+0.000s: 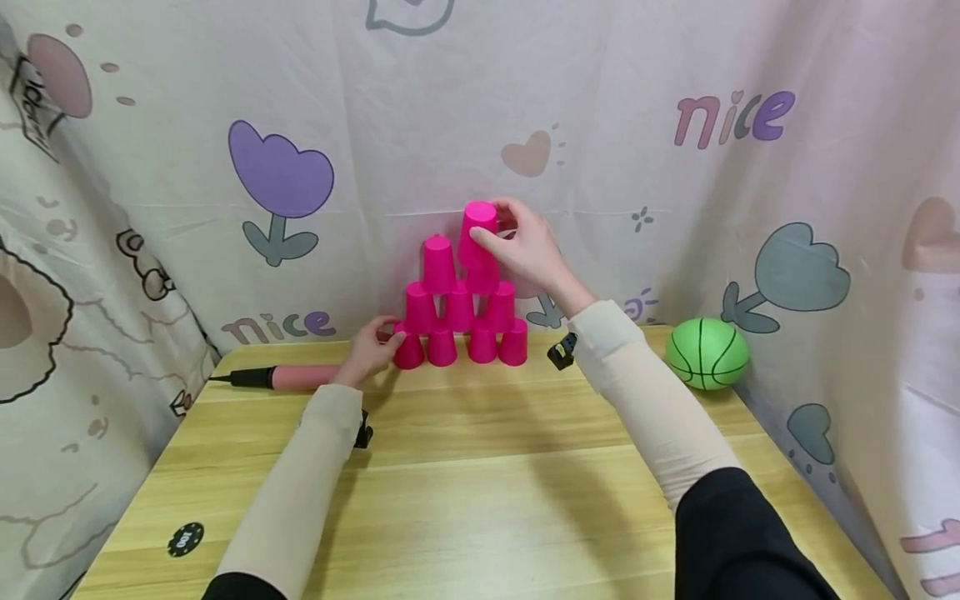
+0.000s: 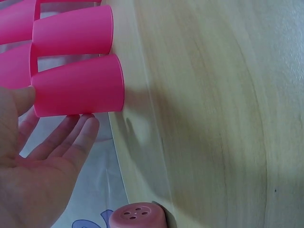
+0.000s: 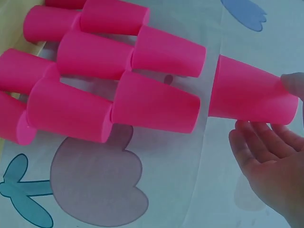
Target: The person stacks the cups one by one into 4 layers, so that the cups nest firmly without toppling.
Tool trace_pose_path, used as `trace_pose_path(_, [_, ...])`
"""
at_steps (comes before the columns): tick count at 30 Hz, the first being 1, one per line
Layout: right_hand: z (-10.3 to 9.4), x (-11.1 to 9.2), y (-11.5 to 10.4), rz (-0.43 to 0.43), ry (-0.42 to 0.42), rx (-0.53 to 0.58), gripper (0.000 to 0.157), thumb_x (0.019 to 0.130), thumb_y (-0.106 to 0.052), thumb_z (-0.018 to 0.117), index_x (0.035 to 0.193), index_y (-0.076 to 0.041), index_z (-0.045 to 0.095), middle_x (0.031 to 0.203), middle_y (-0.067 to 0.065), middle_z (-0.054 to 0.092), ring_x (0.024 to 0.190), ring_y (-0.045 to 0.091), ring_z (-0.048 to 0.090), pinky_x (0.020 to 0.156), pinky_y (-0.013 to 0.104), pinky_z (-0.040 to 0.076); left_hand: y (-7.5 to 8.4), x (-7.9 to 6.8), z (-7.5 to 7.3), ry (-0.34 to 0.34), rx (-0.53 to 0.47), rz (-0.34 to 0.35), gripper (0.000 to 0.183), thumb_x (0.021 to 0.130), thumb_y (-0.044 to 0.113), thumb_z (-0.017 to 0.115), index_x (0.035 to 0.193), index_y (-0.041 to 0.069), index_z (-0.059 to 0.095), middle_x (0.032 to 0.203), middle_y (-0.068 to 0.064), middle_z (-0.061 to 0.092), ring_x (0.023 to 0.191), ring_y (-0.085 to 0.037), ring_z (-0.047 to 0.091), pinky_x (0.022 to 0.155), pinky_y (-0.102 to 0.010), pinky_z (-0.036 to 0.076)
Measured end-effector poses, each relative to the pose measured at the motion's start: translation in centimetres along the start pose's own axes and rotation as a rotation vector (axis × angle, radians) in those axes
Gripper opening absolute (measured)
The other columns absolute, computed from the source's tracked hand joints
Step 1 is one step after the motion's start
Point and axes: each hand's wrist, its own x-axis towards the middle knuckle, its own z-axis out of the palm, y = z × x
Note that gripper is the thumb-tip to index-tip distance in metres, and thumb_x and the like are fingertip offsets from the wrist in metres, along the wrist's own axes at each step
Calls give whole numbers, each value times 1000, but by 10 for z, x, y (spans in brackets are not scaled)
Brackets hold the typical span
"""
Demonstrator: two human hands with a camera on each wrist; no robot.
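A pyramid of upside-down pink cups (image 1: pixel 459 308) stands at the table's back edge, with several in the bottom row, three in the middle row and two in the third. My right hand (image 1: pixel 531 246) grips another upside-down cup (image 3: pixel 251 92) between thumb and fingers. A gap separates this cup from the third row in the right wrist view. Low on the left, my left hand (image 1: pixel 369 352) is at the bottom row's end cup (image 2: pixel 78 88), thumb at its upper edge and loosely extended fingers along its outer side.
A pink hand pump with a black nozzle (image 1: pixel 300 377) lies left of the pyramid. The green ball (image 1: pixel 707 354) sits at the back right, and a black chip (image 1: pixel 185 539) lies near the front left. Close behind the cups hangs a printed curtain (image 1: pixel 420 125).
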Motion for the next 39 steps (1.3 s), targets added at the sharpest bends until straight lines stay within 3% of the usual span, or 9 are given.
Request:
trace_pose_path(12, [12, 28, -5, 60, -14, -17, 51, 100, -32, 72, 144, -11, 55, 133, 7, 66, 119, 22, 64, 102, 33, 55, 1, -3, 0, 5, -13, -10, 49, 108, 24, 60, 151, 4, 51, 139, -31, 62, 129, -46, 62, 106, -57, 55])
trace_pose_path(39, [30, 54, 0, 112, -13, -52, 52, 105, -32, 66, 148, -7, 52, 142, 13, 63, 128, 27, 62, 108, 37, 54, 4, -3, -2, -14, -37, -17, 48, 108, 24, 58, 152, 5, 50, 140, -30, 62, 129, -45, 62, 103, -55, 58])
